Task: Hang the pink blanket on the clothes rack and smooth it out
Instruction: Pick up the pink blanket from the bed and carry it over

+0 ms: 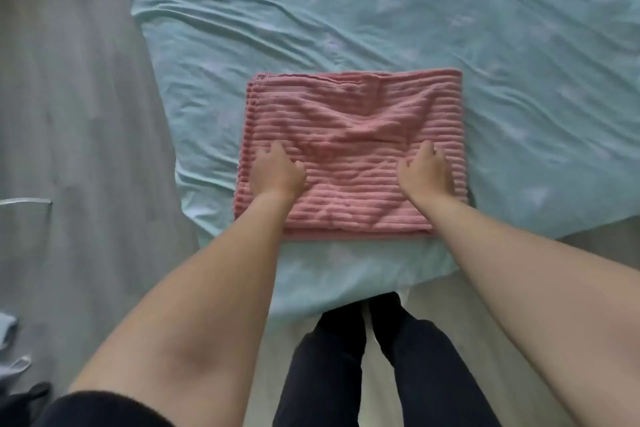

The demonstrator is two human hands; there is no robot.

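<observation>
The pink blanket (349,135), ribbed and folded into a thick rectangle, lies on the near corner of a bed. My left hand (275,172) rests on its left part, fingers bent down into the fabric. My right hand (427,172) presses on its right part in the same way. Whether either hand pinches the cloth or only lies on it does not show. No clothes rack is in view.
The bed sheet (398,11) is mint green and wrinkled, filling the upper frame. Grey wood floor (69,97) runs along the left. A thin metal bar (26,201) pokes in at the left edge. My legs in dark trousers (346,374) stand at the bed's corner.
</observation>
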